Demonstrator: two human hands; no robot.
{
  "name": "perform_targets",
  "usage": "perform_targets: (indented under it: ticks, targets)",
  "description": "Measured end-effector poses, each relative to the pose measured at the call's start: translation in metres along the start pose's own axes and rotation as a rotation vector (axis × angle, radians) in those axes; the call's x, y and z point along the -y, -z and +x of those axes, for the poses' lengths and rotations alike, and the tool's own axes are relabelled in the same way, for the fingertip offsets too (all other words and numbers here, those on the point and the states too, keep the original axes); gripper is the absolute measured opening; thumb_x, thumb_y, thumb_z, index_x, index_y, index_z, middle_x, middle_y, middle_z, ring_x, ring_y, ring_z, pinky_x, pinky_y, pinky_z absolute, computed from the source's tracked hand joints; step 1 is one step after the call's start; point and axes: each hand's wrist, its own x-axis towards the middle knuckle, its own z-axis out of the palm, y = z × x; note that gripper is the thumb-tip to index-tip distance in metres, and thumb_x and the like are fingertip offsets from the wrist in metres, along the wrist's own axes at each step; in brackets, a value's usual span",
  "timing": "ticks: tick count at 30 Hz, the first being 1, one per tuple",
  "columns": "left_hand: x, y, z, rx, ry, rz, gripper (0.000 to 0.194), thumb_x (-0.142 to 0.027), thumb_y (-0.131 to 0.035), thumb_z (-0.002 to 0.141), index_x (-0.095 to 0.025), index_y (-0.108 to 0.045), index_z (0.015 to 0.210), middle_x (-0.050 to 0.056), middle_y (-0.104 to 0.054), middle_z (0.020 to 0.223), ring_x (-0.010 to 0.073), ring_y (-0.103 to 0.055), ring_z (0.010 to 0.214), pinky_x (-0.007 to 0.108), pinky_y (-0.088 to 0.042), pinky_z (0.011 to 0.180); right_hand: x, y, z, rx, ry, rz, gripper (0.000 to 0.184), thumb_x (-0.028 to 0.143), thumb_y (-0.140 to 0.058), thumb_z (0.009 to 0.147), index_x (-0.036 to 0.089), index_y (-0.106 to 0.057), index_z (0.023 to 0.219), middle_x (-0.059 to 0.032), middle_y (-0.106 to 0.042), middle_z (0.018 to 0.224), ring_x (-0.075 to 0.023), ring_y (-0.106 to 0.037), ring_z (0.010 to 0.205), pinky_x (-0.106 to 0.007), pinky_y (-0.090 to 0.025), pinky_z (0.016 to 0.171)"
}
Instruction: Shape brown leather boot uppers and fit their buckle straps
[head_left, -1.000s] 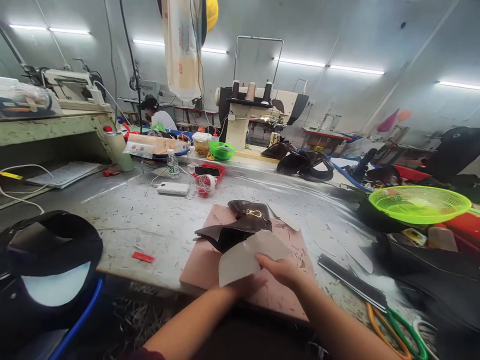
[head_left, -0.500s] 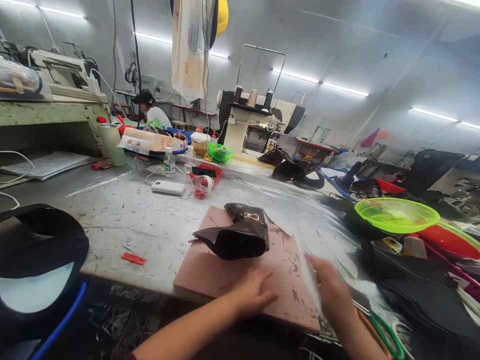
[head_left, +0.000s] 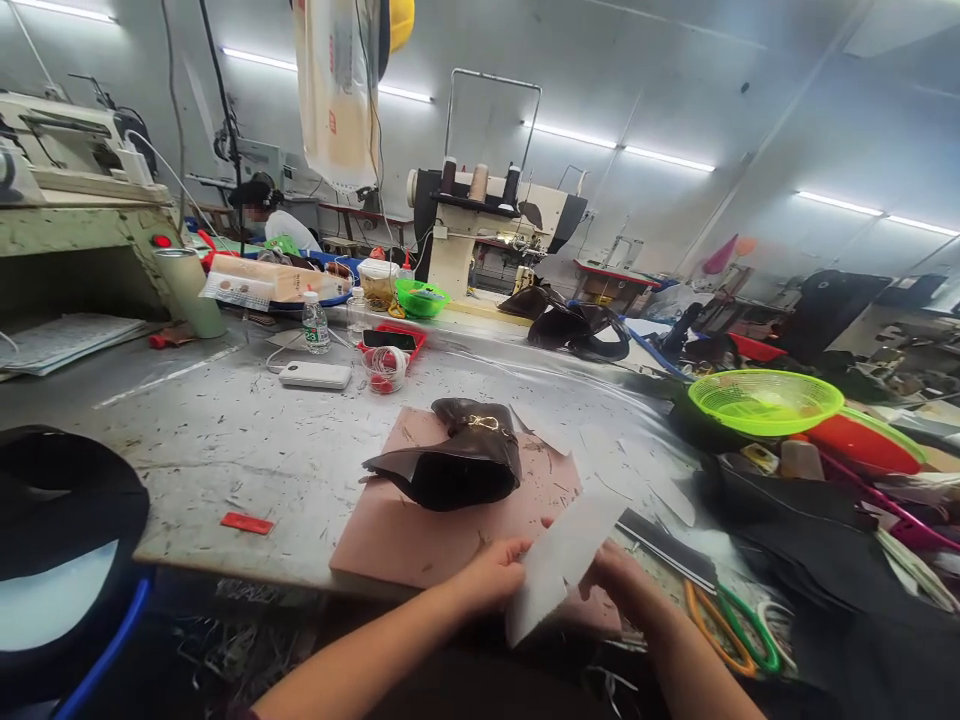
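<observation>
A pale, thin sheet with a curved outline (head_left: 566, 555) is held up over the near right part of a pink board (head_left: 390, 545). My left hand (head_left: 495, 575) pinches its left edge. On the other side, my right hand (head_left: 619, 580) grips the right edge, its fingers partly behind the sheet. Beyond both hands a dark brown leather boot upper (head_left: 487, 455) with a gold buckle ornament lies on the board, its wide opening facing me. Another pale cut piece (head_left: 544, 430) sticks out behind the boot upper.
Scissors with orange and green handles (head_left: 724, 630) lie at the right, beside a black ruler-like strip (head_left: 667, 545). A green basket (head_left: 765, 400) and dark leather pieces (head_left: 810, 540) sit farther right. A sewing machine (head_left: 487, 230) stands behind. A power bank (head_left: 315, 375) and red strip (head_left: 247, 523) are left.
My right hand swung out right with the pale sheet, then came back toward the middle. My left hand, spread and holding nothing half a second ago, now grips the sheet too. The boot upper stayed put.
</observation>
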Motion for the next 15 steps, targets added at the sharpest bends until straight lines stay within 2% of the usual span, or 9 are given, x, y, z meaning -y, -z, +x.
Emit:
perform_targets:
  ticks: [2,4,7,9,11,13,15]
  targets:
    - [-0.006,0.001,-0.006,-0.012,-0.065,0.25,0.039,-0.012,-0.038,0.067,-0.017,-0.064,0.095,0.002,-0.066,0.077,0.0151,-0.058,0.066,0.02,-0.041,0.054,0.013,0.004,0.0,0.108,-0.082,0.101,0.048,0.049,-0.05,0.073,0.017,-0.06,0.107,-0.0092,-0.063,0.089,-0.0209,-0.06,0.074,-0.031,-0.05,0.056]
    - [-0.013,0.002,-0.01,-0.077,-0.106,0.621,0.039,-0.011,-0.035,0.071,-0.019,-0.063,0.096,0.004,-0.068,0.082,0.0186,-0.061,0.073,0.024,-0.044,0.059,0.021,0.006,0.0,0.183,-0.153,0.131,0.052,0.049,-0.056,0.068,0.017,-0.059,0.108,-0.0092,-0.063,0.09,-0.0216,-0.06,0.075,-0.033,-0.05,0.06]
    - [-0.019,0.005,-0.007,-0.168,-0.098,0.986,0.04,-0.011,-0.036,0.073,-0.016,-0.059,0.106,0.011,-0.067,0.09,0.0262,-0.062,0.078,0.033,-0.046,0.065,0.023,0.005,-0.001,0.191,-0.232,0.032,0.043,0.049,-0.057,0.065,0.017,-0.065,0.093,-0.0079,-0.064,0.086,-0.0217,-0.06,0.071,-0.033,-0.049,0.061]
    - [-0.018,0.005,-0.001,-0.187,-0.082,1.063,0.042,-0.01,-0.038,0.074,-0.01,-0.055,0.112,0.016,-0.065,0.094,0.0301,-0.062,0.079,0.038,-0.047,0.066,0.023,0.001,0.001,0.139,-0.314,-0.119,0.031,0.043,-0.052,0.071,0.017,-0.065,0.081,-0.0074,-0.066,0.08,-0.0217,-0.06,0.072,-0.031,-0.049,0.063]
    - [-0.015,0.006,0.005,-0.203,-0.084,1.141,0.045,-0.008,-0.039,0.074,-0.008,-0.051,0.118,0.018,-0.063,0.099,0.0308,-0.061,0.079,0.04,-0.047,0.066,0.022,-0.006,0.005,0.071,-0.369,-0.363,0.027,0.03,-0.042,0.077,0.016,-0.065,0.081,-0.0076,-0.066,0.077,-0.0213,-0.061,0.073,-0.029,-0.048,0.064]
    - [-0.015,0.011,0.007,-0.239,-0.103,1.209,0.046,-0.009,-0.041,0.076,-0.009,-0.048,0.121,0.018,-0.06,0.105,0.0311,-0.06,0.082,0.041,-0.048,0.065,0.022,-0.016,0.009,0.063,-0.34,-0.659,0.03,0.016,-0.038,0.077,0.013,-0.062,0.095,-0.0092,-0.066,0.082,-0.0222,-0.061,0.077,-0.03,-0.046,0.067]
    - [-0.016,0.019,0.005,-0.298,-0.132,1.261,0.041,-0.014,-0.041,0.079,-0.011,-0.049,0.119,0.018,-0.057,0.109,0.0315,-0.057,0.088,0.042,-0.048,0.066,0.021,-0.031,0.011,0.08,-0.251,-0.917,0.04,0.01,-0.04,0.075,0.01,-0.053,0.113,-0.013,-0.065,0.094,-0.0246,-0.061,0.084,-0.031,-0.045,0.069]
